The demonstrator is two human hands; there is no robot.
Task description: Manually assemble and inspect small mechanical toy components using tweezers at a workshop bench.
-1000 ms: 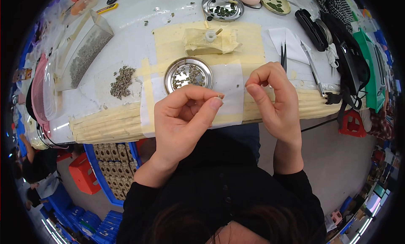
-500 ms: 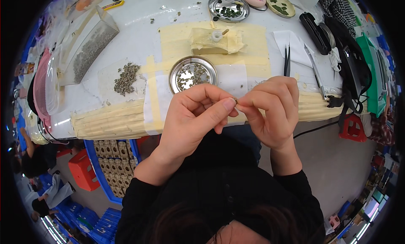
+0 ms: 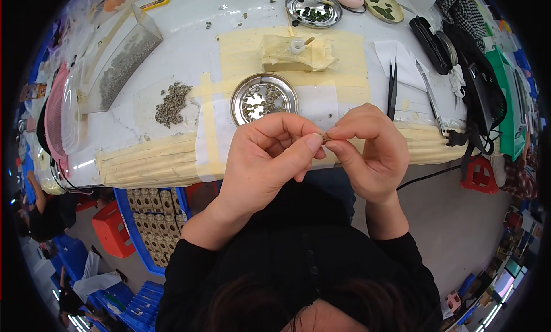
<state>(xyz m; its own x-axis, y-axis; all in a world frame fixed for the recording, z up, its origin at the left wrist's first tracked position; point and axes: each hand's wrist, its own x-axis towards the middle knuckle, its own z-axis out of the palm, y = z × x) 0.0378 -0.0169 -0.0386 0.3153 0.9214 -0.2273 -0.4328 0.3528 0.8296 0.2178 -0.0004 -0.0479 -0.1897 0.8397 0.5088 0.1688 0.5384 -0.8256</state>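
Note:
My left hand (image 3: 261, 160) and my right hand (image 3: 373, 154) meet above the table's near edge. Thumbs and forefingers of both pinch a small grey-brown piece (image 3: 325, 140); its exact kind is too small to tell. Just beyond my left hand sits a round metal dish (image 3: 234, 105) with several small grey-brown bits (image 3: 263, 99) in it. To its left lies a heap of similar bits (image 3: 172, 104). Behind the dish, a small white cup (image 3: 297, 46) with a stick stands on a block wrapped in yellowish tape (image 3: 281, 59).
Dark tweezers (image 3: 392, 91) and a silver tool (image 3: 430, 96) lie at right. A clear bin of grey granules (image 3: 123, 68) stands left. Farther back are a metal dish of green pieces (image 3: 313, 10) and a yellow-handled cutter (image 3: 155, 4). A blue tray of brown blocks (image 3: 150, 228) sits below the table.
My right fingertips have shifted slightly, and the right thumb and forefinger now press closer on the piece. The left hand has barely moved.

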